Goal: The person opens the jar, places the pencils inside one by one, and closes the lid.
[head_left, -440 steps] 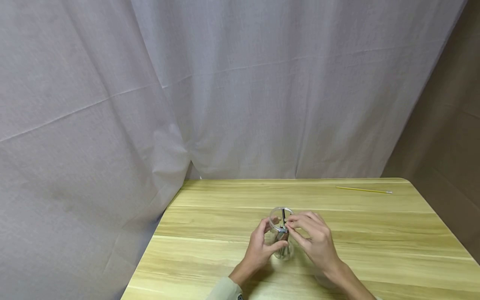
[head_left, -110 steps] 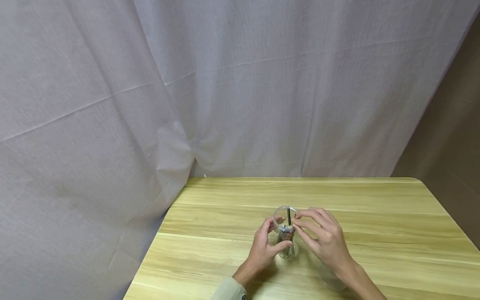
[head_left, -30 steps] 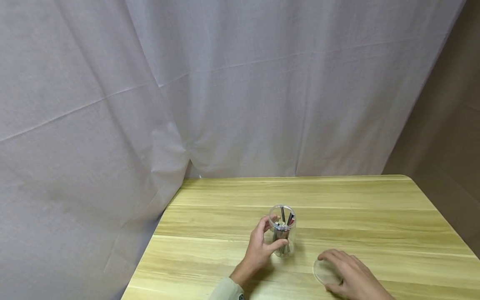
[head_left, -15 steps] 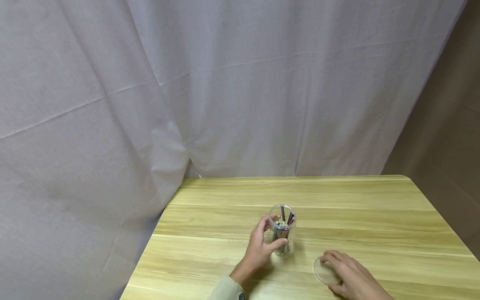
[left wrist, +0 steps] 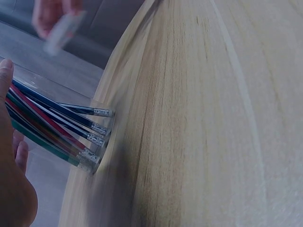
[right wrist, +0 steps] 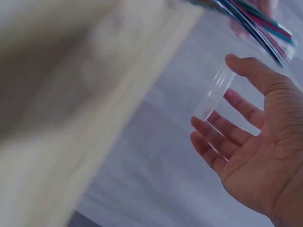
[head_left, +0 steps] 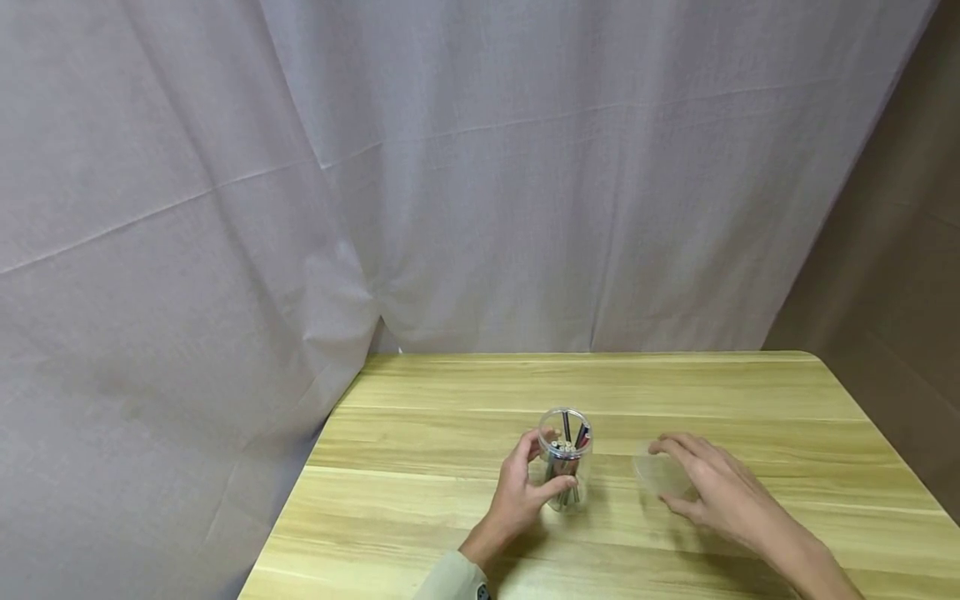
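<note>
My left hand (head_left: 517, 487) grips a clear cylindrical jar (head_left: 585, 483) that stands upright on the table with its mouth uncovered. Inside are several dark, green and red pencils (left wrist: 61, 118), their metal-and-eraser ends at the jar's bottom in the left wrist view. To the right of the jar, my right hand (head_left: 723, 492) holds a round clear lid (right wrist: 215, 92) by its edge, raised off the table. Thumb and fingers pinch opposite sides of the lid in the right wrist view. Part of the jar's left side is hidden behind the left hand.
The wood-grain table (head_left: 465, 408) has its far edge against a grey curtain (head_left: 480, 208). A brown surface (head_left: 885, 275) rises beyond the table's right side.
The yellow pencil once lying at the back right is gone from there. My right hand left the jar's mouth, took the lid from the table and lifted it. The left hand stayed put.
</note>
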Demonstrator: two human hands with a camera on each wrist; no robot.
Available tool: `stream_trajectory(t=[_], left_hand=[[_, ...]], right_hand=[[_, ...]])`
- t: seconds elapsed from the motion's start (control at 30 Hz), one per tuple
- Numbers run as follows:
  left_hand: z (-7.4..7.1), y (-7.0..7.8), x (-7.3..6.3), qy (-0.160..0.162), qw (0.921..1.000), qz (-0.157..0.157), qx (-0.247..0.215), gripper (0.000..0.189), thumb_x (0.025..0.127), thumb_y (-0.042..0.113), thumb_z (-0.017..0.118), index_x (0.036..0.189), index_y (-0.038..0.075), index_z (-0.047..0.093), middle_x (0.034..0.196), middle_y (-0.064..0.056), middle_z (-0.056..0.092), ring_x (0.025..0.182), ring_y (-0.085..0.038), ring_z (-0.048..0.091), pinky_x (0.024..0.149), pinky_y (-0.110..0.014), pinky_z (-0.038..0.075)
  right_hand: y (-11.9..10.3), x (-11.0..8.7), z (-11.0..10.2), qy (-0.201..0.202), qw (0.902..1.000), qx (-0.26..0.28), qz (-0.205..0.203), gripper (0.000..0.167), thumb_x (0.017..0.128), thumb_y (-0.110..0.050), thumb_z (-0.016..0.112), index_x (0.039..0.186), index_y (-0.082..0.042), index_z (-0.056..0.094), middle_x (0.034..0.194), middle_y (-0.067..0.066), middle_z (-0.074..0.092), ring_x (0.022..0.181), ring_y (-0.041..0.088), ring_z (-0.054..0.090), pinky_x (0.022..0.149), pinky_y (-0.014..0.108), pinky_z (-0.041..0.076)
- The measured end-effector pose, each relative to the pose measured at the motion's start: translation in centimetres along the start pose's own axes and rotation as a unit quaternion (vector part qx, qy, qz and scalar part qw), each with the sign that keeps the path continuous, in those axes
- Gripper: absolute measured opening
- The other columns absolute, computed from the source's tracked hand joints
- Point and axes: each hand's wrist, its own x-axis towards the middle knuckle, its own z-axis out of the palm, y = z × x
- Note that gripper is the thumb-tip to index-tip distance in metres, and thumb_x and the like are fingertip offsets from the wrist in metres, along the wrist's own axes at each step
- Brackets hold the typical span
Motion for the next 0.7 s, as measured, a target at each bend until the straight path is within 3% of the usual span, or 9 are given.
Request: stream_trajectory(t=[0.1, 0.3, 0.5, 0.7], left_hand=[[0.0, -0.1, 0.0, -0.001, 1.0000, 0.004, 0.000, 0.075, 0.089, 0.025, 0.088, 0.150, 0.003, 0.050, 0.150, -0.018, 0.059, 0.135, -0.025, 0.058, 0.118, -0.055, 0.041], [0.0, -0.1, 0.1, 0.001, 0.9999, 0.013, 0.004, 0.075, 0.089, 0.025, 0.088, 0.150, 0.003, 0.050, 0.149, -0.017, 0.060, 0.134, -0.024, 0.059, 0.117, -0.054, 0.043], [0.0, -0.3, 0.1, 0.004, 0.9992, 0.039, 0.010, 0.072, 0.089, 0.020, 0.088, 0.150, 0.008, 0.050, 0.148, -0.009, 0.062, 0.133, -0.024, 0.061, 0.115, -0.050, 0.047], [0.0, -0.4, 0.2, -0.002, 0.9985, 0.055, 0.000, 0.073, 0.090, 0.015, 0.087, 0.151, 0.011, 0.048, 0.148, -0.006, 0.061, 0.134, -0.024, 0.060, 0.115, -0.046, 0.047]], right_hand=[[-0.1, 2.4, -1.6, 0.020, 0.9997, 0.004, -0.015, 0.067, 0.068, -0.017, 0.100, 0.126, -0.008, 0.067, 0.127, 0.017, 0.068, 0.103, 0.042, 0.070, 0.073, 0.060, 0.061], [-1.9, 6.5, -3.8, 0.034, 0.9963, 0.065, -0.045, 0.064, 0.078, -0.019, 0.094, 0.134, -0.011, 0.065, 0.134, 0.013, 0.067, 0.118, 0.039, 0.067, 0.091, 0.063, 0.058], [-4.3, 9.1, -3.6, 0.011, 0.9915, 0.104, -0.077, 0.061, 0.081, -0.023, 0.092, 0.135, -0.012, 0.066, 0.138, 0.010, 0.066, 0.124, 0.036, 0.065, 0.097, 0.062, 0.057], [-5.9, 10.4, -2.3, -0.013, 0.9877, 0.105, -0.115, 0.056, 0.081, -0.022, 0.091, 0.131, -0.012, 0.068, 0.132, 0.007, 0.068, 0.120, 0.031, 0.067, 0.096, 0.056, 0.059]])
